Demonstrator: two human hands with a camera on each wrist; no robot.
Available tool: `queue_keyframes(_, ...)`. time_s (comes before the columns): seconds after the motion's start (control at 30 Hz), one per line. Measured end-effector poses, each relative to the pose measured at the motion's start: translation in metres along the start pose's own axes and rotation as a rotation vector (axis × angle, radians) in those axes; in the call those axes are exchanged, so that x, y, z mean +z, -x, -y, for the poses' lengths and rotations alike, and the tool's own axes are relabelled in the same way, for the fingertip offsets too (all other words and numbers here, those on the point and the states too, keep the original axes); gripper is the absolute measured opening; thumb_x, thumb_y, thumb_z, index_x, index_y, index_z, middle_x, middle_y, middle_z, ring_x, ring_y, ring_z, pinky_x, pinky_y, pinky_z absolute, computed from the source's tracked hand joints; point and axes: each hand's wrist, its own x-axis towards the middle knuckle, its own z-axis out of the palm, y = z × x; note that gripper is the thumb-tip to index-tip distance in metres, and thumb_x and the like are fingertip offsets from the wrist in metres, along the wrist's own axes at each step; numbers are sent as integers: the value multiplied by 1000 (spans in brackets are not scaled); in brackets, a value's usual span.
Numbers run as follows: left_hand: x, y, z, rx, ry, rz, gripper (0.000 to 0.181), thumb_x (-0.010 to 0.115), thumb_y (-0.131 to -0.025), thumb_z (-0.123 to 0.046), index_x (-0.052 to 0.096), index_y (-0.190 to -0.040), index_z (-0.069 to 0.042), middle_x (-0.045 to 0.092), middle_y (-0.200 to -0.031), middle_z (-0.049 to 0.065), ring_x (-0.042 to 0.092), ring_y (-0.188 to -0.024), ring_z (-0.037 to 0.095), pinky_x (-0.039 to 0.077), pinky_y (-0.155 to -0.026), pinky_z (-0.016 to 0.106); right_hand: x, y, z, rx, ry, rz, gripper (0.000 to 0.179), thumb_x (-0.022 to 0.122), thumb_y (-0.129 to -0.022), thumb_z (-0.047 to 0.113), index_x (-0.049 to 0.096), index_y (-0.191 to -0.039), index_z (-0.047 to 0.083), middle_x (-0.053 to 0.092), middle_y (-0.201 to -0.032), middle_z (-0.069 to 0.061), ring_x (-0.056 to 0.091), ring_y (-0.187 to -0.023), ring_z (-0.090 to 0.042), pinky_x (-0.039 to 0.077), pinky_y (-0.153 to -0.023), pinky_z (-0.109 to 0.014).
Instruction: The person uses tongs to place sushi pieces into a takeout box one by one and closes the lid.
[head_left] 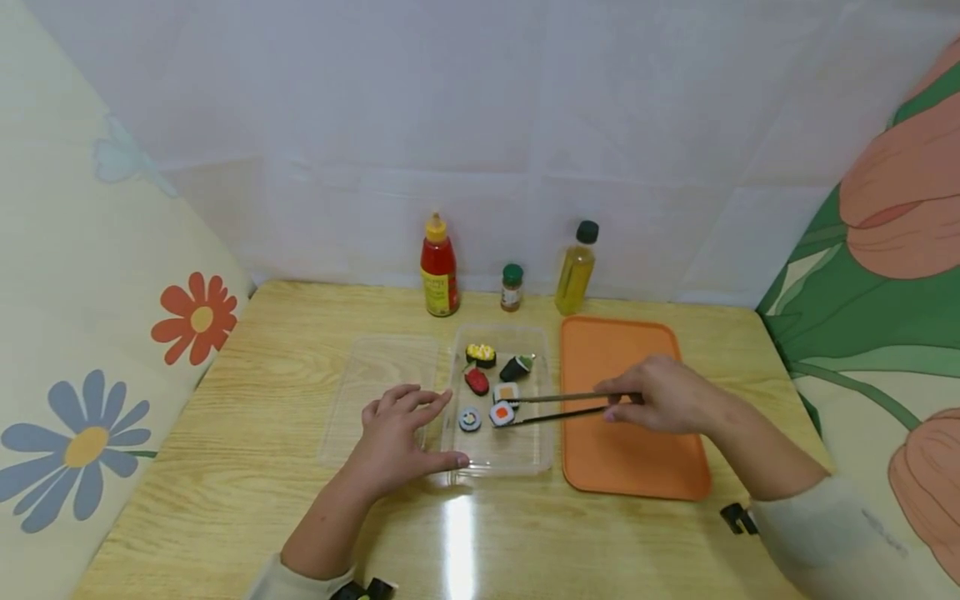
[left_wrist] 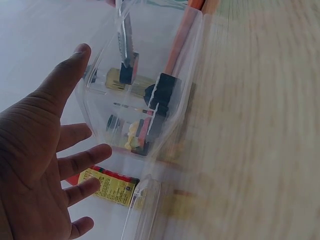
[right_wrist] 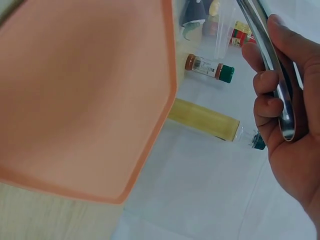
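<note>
My right hand (head_left: 660,398) grips metal tongs (right_wrist: 270,57), which reach left over a clear plastic box (head_left: 525,458). Between the tong tips is a sushi roll with an orange-red centre (head_left: 502,413); the left wrist view shows it raised within the box. Around it are a roll with a tan centre (head_left: 507,390), a small round roll (head_left: 469,419), a corn-topped sushi (head_left: 481,355), a red-topped sushi (head_left: 476,382) and a dark, green-tipped piece (head_left: 516,368). My left hand (head_left: 393,442) has its fingers spread at the box's left side, its thumb by the near left corner.
An orange tray (head_left: 630,467) lies right of the box, beneath my right hand. A clear lid (head_left: 360,367) lies to the left. Along the back stand a red sauce bottle (head_left: 440,275), a green-capped spice jar (head_left: 512,288) and an oil bottle (head_left: 576,275).
</note>
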Motion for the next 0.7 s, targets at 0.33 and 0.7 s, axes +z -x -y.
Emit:
queue_keyframes(0.33,-1,-1,0,11,0,-7,102,81,-69,-77,57,-151,-21,59,-144,8,34,-143,37,17,-107,72,-11,-22,6,38,62,112,33,75,-97,26,76,-128,12,78,-97,6,56,-60,7,49,-58,-23)
queue_keyframes(0.7,-1,-1,0,14,7,-6,102,83,-69,-74,57,-151,-20,59,-143,7,34,-143,37,17,-107,71,-20,-49,21,60,169,234,34,76,-96,34,78,-125,17,78,-101,4,69,-79,-4,58,-73,-33)
